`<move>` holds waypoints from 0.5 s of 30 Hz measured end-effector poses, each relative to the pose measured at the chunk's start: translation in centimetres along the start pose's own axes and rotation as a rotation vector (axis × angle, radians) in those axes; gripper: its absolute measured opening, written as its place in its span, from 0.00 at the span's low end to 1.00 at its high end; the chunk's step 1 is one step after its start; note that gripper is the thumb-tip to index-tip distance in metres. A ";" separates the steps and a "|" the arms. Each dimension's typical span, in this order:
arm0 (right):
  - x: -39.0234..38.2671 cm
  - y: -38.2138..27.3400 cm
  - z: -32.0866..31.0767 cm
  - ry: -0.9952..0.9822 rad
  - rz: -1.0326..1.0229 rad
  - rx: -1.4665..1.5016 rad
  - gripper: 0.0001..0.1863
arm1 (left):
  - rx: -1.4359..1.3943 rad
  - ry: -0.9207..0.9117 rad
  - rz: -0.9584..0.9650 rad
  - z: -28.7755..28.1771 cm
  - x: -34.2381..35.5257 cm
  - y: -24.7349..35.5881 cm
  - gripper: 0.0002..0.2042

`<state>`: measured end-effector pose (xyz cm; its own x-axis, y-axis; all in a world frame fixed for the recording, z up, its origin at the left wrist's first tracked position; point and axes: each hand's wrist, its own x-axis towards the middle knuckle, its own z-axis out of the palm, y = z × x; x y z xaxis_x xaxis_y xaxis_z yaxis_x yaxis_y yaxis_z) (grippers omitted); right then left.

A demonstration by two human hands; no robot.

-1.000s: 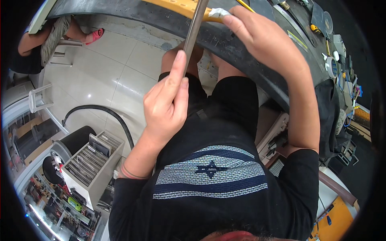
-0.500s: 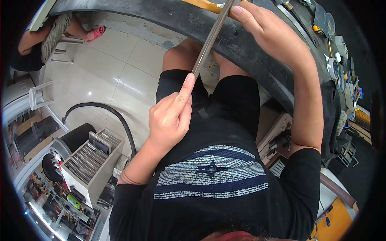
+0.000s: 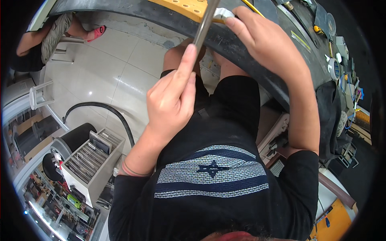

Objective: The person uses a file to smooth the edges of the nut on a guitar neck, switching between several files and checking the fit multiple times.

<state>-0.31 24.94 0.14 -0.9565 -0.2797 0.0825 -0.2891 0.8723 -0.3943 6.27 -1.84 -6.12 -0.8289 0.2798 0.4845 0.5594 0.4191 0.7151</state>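
Observation:
My left hand (image 3: 171, 100) is closed round the near end of a long, narrow grey-brown file (image 3: 206, 26), with the index finger stretched along it. The file slants up and away past the top edge of the picture, where its far end is cut off. Beyond the bench edge, my right hand (image 3: 265, 44) pinches a small white piece (image 3: 222, 15) between thumb and fingers. This piece lies against the end of a yellow board with holes (image 3: 181, 7), right beside the file. My fingers partly cover the white piece.
The dark bench (image 3: 132, 14) curves across in front of my knees. Rulers, a yellow-handled tool (image 3: 318, 30) and a round dial gauge (image 3: 333, 68) lie at its right. On the left stand a drawer unit (image 3: 92, 164) and a black hose (image 3: 112, 109). Another person's leg (image 3: 76, 28) shows far left.
My left hand has pushed forward and up with the file. My right hand has shifted slightly, and the white piece and more of the yellow board now show.

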 end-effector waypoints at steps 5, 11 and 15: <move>1.4 0.0 -3.4 -0.182 0.167 0.156 0.26 | 0.008 -0.049 -0.026 -0.8 -3.6 -0.5 0.33; 1.2 0.0 -3.4 -0.158 0.163 0.125 0.26 | 0.023 -0.090 -0.046 -0.4 -4.9 -0.8 0.34; 0.9 -0.9 -2.9 -0.146 0.160 0.086 0.26 | 0.019 -0.108 -0.062 -0.2 -4.0 -0.6 0.34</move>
<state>-1.00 25.04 3.21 -0.9724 -0.2010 -0.1182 -0.1238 0.8746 -0.4689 9.28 -3.42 -8.37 -0.8578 0.3439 0.3820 0.5081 0.4548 0.7315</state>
